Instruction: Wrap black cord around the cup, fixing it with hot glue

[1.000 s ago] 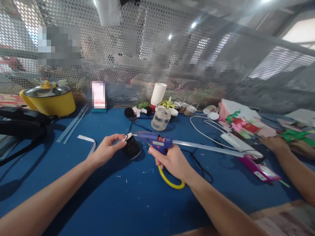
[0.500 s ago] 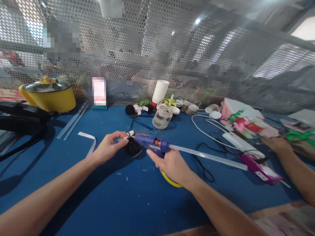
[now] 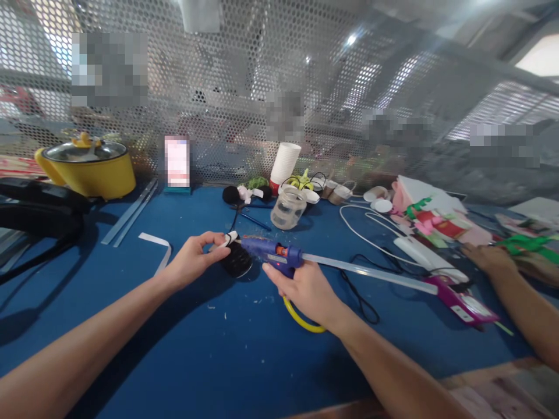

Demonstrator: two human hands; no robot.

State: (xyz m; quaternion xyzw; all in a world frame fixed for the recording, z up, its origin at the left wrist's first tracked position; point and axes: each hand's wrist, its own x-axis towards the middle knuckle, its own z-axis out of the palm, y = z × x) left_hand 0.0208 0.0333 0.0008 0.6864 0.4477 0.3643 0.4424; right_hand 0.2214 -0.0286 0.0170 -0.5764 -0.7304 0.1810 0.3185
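Observation:
In the head view, my left hand [image 3: 198, 259] pinches a small white strip [image 3: 230, 237] between thumb and fingertips, with black cord around it. Just below hangs or rests a black, textured, rounded piece [image 3: 238, 262]; I cannot tell which. My right hand [image 3: 310, 291] is wrapped around a blue glue gun [image 3: 271, 253], its nozzle pointing left at the white strip. Whether the nozzle touches the strip is unclear. From the gun's back sticks out a long clear glue stick [image 3: 371, 272]. A yellow curved thing [image 3: 301, 320] shows under my right hand.
A clear jar [image 3: 288, 209] and stacked white paper cups [image 3: 286, 162] stand behind the gun. Farther left are a yellow pot [image 3: 98, 171] and a lit phone [image 3: 177, 163]. To the right lie a purple glue gun [image 3: 465, 302], a white power strip [image 3: 430, 259] and a co-worker's hand [image 3: 491, 259].
The glue gun has shifted slightly right in my right hand's grip. My left hand keeps its pinch on the white strip, which has turned a little.

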